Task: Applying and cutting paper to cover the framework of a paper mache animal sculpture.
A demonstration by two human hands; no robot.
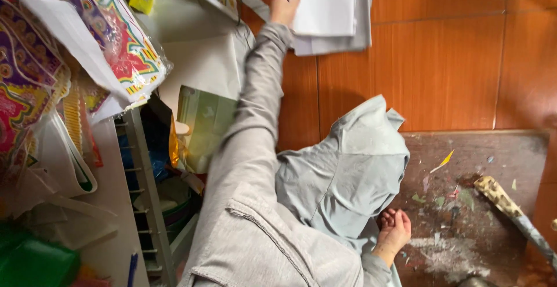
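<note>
My left hand, in a long grey sleeve, reaches to the top of the view and grips the left edge of a stack of white paper sheets. That stack lies on a larger grey sheet against the orange-brown tiles. My right hand rests low at the right on a paint-stained brown board, fingers curled in with nothing visible in them. A bunched pale grey cloth lies right beside that hand, partly over my arm.
Colourful patterned paper goods in clear plastic fill the upper left. A grey metal rack holds tins and bags. A paint-crusted stick lies on the board at the right. A green container sits at the lower left.
</note>
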